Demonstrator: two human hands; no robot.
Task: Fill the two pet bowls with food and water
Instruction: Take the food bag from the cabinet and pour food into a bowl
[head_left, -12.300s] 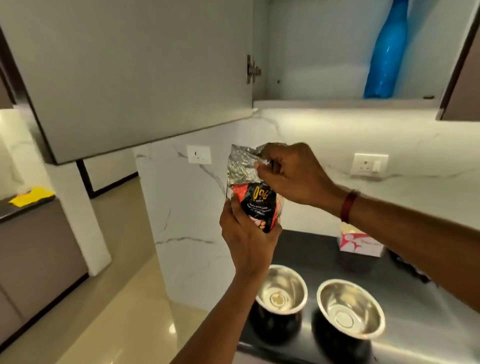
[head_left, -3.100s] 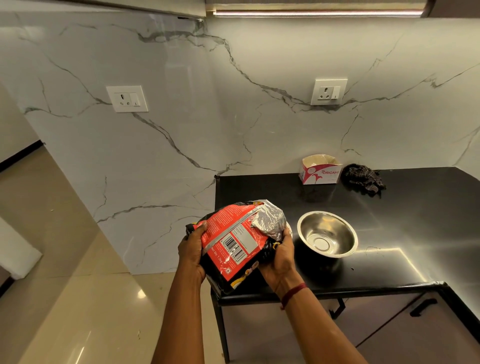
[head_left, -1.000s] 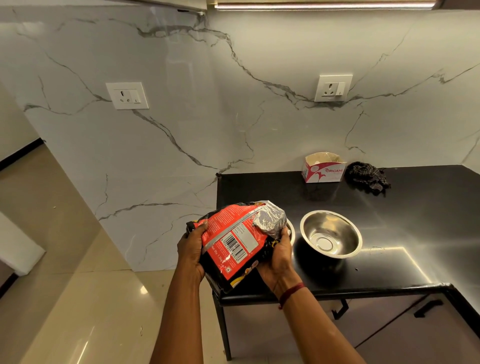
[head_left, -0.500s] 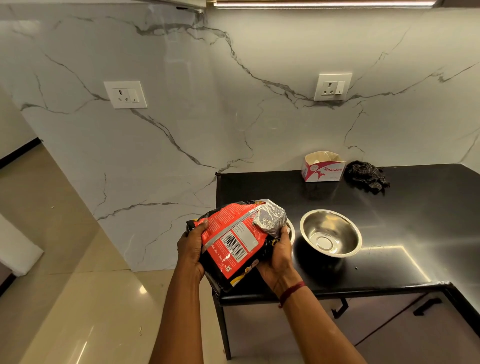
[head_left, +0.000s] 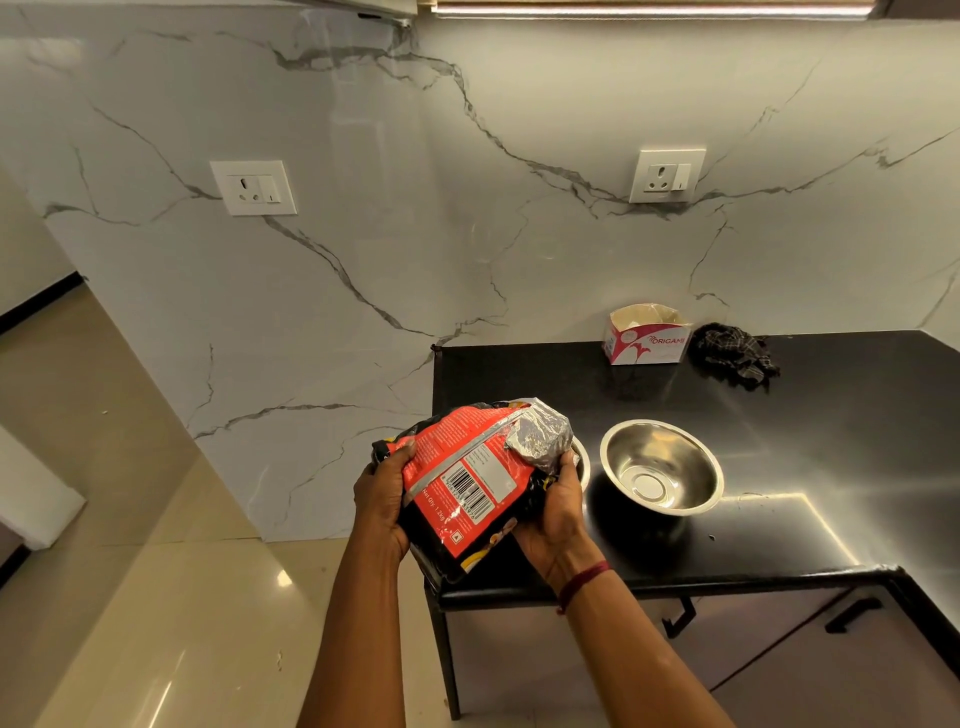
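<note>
left hand wraps around the bottom end of the red and black food bag, fingers curled over its upper edge and palm under it, so that end is propped up and the bag lies tilted with its barcode side facing up. right hand closes on the lower side near the crumpled foil mouth, likely to steer where the kibble falls. the mouth points down and right, directly over the near bowl, of which only a thin sliver of rim shows past the foil; whether any food is in it cannot be told, since the bag hides it. i judge this to be the pouring step for the food half of the task. just beside it on the black counter stands the second steel bowl, upright and empty, presumably kept for water. further back against the marble wall sit a small cardboard box and a dark crumpled cloth, well apart from the bowls and out of the way of the pour.
</note>
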